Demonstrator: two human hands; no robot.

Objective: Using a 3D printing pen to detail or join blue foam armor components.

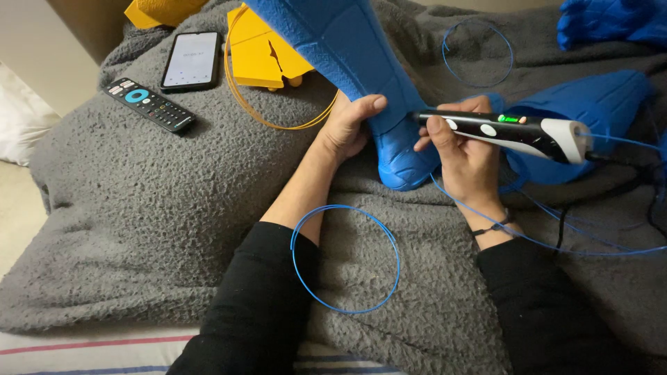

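Note:
My left hand (351, 125) grips the narrow lower part of a large blue plastic piece (354, 48) that rises toward the top of the view. Its rounded blue end (403, 163) rests on the grey blanket. My right hand (465, 156) holds a black and white 3D pen (514, 132) with a green light, its tip touching the blue piece near my left thumb. Thin blue filament (556, 246) trails from the pen's back end across the blanket.
A grey fuzzy blanket (174, 208) covers the surface. A blue filament loop (345, 258) lies over my left forearm. Further off sit a phone (190, 60), a remote control (149, 104), yellow plastic parts (260, 55) with yellow filament, and another blue piece (590, 111).

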